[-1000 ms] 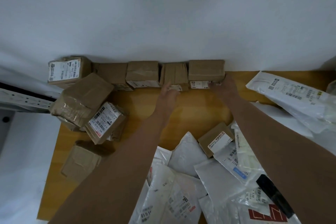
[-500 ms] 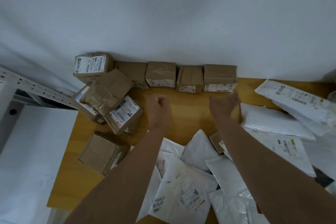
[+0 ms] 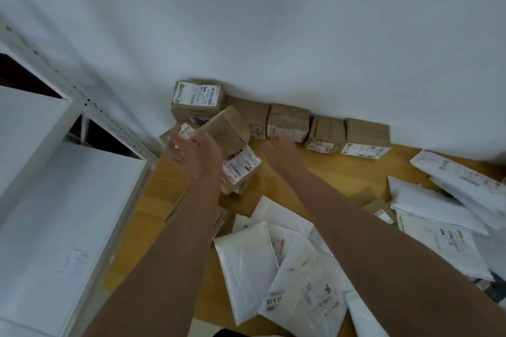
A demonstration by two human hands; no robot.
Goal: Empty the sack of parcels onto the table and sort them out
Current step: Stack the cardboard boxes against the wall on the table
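Table [image 3: 342, 172], wood, against white wall [image 3: 301, 35]: row of brown boxes [image 3: 287, 122] sitting along wall edge, labels partly facing fwd. Tilted box pile [image 3: 232, 145] leaning at row's left end, lower part hidden behind left hand [image 3: 191, 156]. Left hand reaching at pile, fingers spread, blurred; contact w/ box can't be told. Right hand [image 3: 279, 153] hovering near pile, fingers loosely curled, gripping nothing. White mailers [image 3: 273, 268] lying overlapped in foreground & at right, cut off by frame edge. Small box [image 3: 382, 209] peeking from under mailers. White shelving [image 3: 54, 172] standing at left. Sack not in view
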